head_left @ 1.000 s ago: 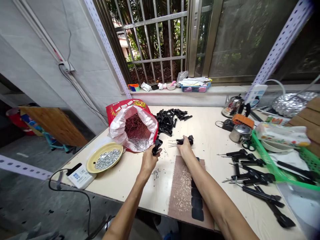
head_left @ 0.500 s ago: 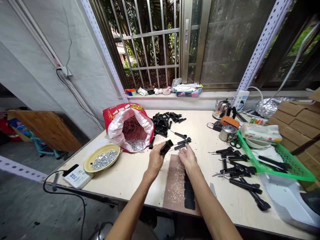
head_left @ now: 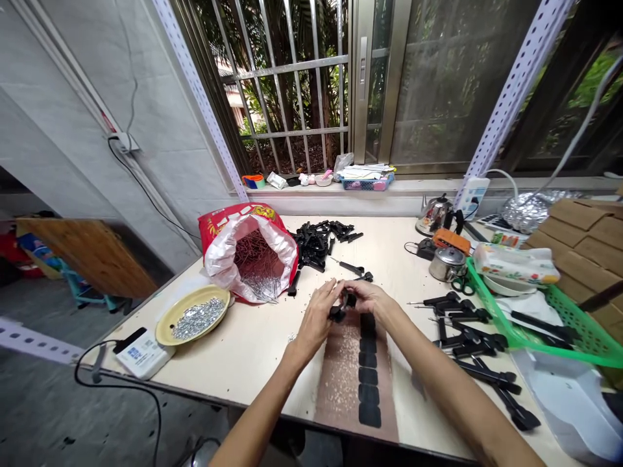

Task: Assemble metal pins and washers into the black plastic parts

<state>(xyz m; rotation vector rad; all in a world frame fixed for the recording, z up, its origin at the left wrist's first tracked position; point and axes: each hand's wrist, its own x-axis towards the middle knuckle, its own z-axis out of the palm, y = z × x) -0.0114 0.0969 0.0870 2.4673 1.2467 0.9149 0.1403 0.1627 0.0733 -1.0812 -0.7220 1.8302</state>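
Note:
My left hand point(head_left: 317, 316) is closed around a black plastic handle point(head_left: 336, 314), whose end shows below the fingers. Close against it, the fingers of my right hand point(head_left: 370, 299) are curled on another black plastic piece point(head_left: 350, 299); its far part is hidden. Both hands are above the top of a brown board point(head_left: 341, 383) that bears a column of black rounded patches point(head_left: 368, 394) and pale crumbs. Just beyond the hands lie a black handle with a thin metal rod point(head_left: 351, 267) and another black handle point(head_left: 364, 277).
A red sack point(head_left: 208, 237) of metal rods lies left, beside a yellow plate point(head_left: 163, 331) of small silvery parts. Behind is a heap of black handles point(head_left: 314, 243). Rodded black handles point(head_left: 470, 337), a green basket point(head_left: 606, 357) and a metal pot point(head_left: 446, 264) stand at right.
My hands have come together over the board's top. My right hand has drawn back from the black handles, now with a black piece in its fingers. The view has shifted slightly.

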